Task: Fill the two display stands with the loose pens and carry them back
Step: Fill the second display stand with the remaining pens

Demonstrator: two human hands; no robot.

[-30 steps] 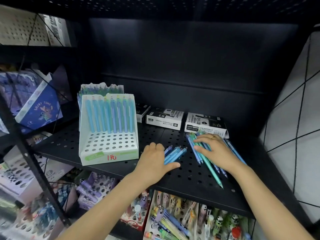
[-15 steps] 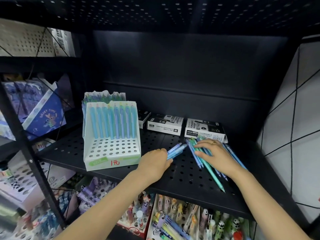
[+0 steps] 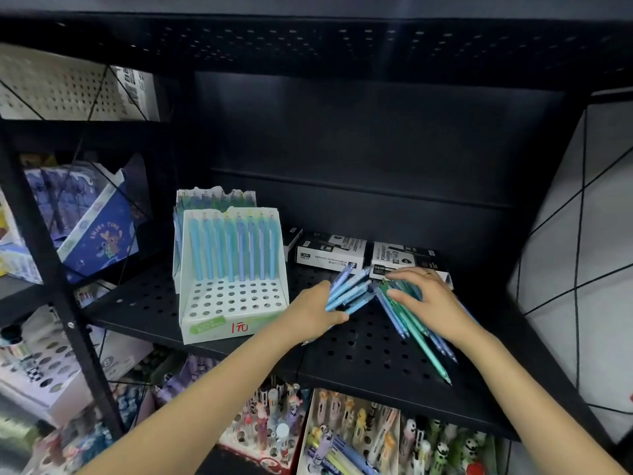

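On shelf (image 3: 359, 351), right of front stand (image 3: 233, 296): left hand (image 3: 310, 313) with fingers curled round small bundle of blue pens (image 3: 349, 291), tips fanned up and right. Right hand (image 3: 428, 299) flat, fingers straight, pressed on loose pile (image 3: 411, 323). Front stand with one back row filled, remaining holes empty; second stand (image 3: 215, 198) close behind. Gathering step, judged early in task. Next: bundle to stand, pens seated singly, tip down, in open holes.
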